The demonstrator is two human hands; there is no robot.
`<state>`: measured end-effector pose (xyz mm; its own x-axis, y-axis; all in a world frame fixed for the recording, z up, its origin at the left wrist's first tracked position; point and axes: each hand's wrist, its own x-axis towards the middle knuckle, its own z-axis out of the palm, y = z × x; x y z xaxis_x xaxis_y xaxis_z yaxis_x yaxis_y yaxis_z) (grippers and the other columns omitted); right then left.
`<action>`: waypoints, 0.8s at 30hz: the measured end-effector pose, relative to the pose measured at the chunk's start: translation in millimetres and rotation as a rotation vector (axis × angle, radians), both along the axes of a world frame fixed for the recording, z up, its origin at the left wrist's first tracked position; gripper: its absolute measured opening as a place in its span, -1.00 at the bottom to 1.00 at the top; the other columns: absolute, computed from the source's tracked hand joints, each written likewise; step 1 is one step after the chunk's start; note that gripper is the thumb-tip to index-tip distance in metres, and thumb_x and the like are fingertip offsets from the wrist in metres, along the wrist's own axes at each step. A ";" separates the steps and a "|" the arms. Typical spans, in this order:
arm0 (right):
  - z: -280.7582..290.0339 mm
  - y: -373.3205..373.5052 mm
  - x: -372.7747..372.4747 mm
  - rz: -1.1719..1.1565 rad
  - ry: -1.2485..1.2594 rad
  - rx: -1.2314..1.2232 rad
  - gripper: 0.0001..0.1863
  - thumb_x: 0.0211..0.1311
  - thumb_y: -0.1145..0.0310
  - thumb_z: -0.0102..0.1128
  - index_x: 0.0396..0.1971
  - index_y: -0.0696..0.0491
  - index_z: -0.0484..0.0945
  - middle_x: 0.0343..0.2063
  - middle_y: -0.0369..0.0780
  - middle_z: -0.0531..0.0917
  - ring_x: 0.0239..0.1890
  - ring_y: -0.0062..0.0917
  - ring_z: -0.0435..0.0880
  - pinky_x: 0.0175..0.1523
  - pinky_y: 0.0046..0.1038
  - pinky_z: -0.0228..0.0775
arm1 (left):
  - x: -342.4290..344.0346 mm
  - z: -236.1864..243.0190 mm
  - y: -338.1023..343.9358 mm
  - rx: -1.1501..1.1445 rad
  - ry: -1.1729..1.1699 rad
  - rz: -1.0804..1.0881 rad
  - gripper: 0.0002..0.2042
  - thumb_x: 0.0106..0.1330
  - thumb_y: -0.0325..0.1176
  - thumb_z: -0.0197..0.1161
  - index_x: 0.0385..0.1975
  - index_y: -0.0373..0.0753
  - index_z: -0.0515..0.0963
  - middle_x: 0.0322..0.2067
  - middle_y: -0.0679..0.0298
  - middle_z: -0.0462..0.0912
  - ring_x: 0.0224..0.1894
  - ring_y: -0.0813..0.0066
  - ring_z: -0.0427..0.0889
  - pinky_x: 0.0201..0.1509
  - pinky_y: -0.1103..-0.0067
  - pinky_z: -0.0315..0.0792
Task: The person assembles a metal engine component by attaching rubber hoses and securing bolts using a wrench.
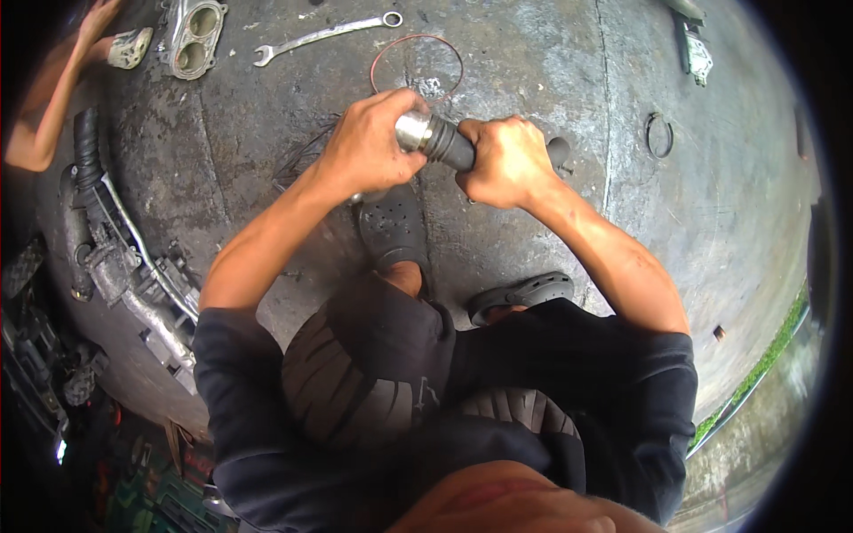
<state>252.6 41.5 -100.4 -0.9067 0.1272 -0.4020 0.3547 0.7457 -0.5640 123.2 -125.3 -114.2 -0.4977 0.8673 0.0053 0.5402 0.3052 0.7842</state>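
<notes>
My left hand (369, 147) is wrapped round the silver metal end (412, 131) of a cylindrical part with a black ribbed rubber boot (450, 147). My right hand (511, 164) is closed in a fist round the boot's other end, and a dark rounded end (558, 151) shows past its knuckles. The part lies roughly crosswise, its right end a little lower in the view. Both hands are above the floor, over my black clogs (391, 222). What lies under my fingers is hidden.
On the concrete floor lie a combination wrench (329, 35), a thin reddish ring (415, 37), a small metal clamp ring (659, 135) and a two-bore metal housing (195, 44). Greasy metal assemblies (133, 266) lie at left. Another person's arm (58, 102) reaches in at the far left.
</notes>
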 end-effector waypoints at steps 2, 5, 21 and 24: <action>15.4 7.4 5.5 0.014 -0.088 -0.047 -0.78 -0.27 0.36 0.25 -0.48 0.04 0.61 -0.57 -0.02 0.65 -0.36 -0.05 0.68 -0.16 -0.11 0.50 | 9.2 7.7 3.7 -0.053 -0.054 -0.038 -0.58 -0.17 -0.48 0.43 -0.21 -0.31 0.54 -0.35 0.04 0.63 -0.37 0.04 0.66 -0.26 0.32 0.52; 25.4 18.9 20.0 0.033 -0.192 -0.126 -0.77 -0.28 0.39 0.20 -0.48 0.07 0.64 -0.52 0.01 0.68 -0.32 -0.05 0.70 -0.11 -0.13 0.52 | 25.5 17.8 11.1 -0.079 -0.175 -0.066 -0.57 -0.18 -0.50 0.44 -0.21 -0.31 0.54 -0.35 0.04 0.63 -0.37 0.03 0.65 -0.26 0.31 0.52; 15.0 55.1 75.0 0.137 0.030 -0.115 -0.73 -0.31 0.33 0.30 -0.47 0.08 0.63 -0.60 -0.04 0.64 -0.42 -0.13 0.69 -0.16 -0.19 0.49 | 52.1 6.5 43.0 0.086 0.255 -0.307 -0.47 -0.22 -0.35 0.45 -0.12 -0.26 0.53 -0.10 0.03 0.64 -0.01 0.03 0.63 0.10 0.29 0.48; 10.7 67.2 82.0 0.270 0.169 0.178 -0.80 -0.27 0.29 0.27 -0.53 -0.01 0.61 -0.68 -0.10 0.63 -0.54 -0.18 0.68 -0.09 -0.23 0.45 | 64.2 3.1 52.3 0.054 0.299 -0.265 -0.47 -0.20 -0.30 0.48 -0.11 -0.24 0.56 -0.03 0.02 0.63 0.04 0.06 0.62 0.14 0.26 0.46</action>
<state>334.6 108.6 -89.8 -0.9689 -0.0717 -0.2368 0.0441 0.8917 -0.4505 187.4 -73.0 -111.1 -0.2267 0.9598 0.1654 0.8016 0.0874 0.5914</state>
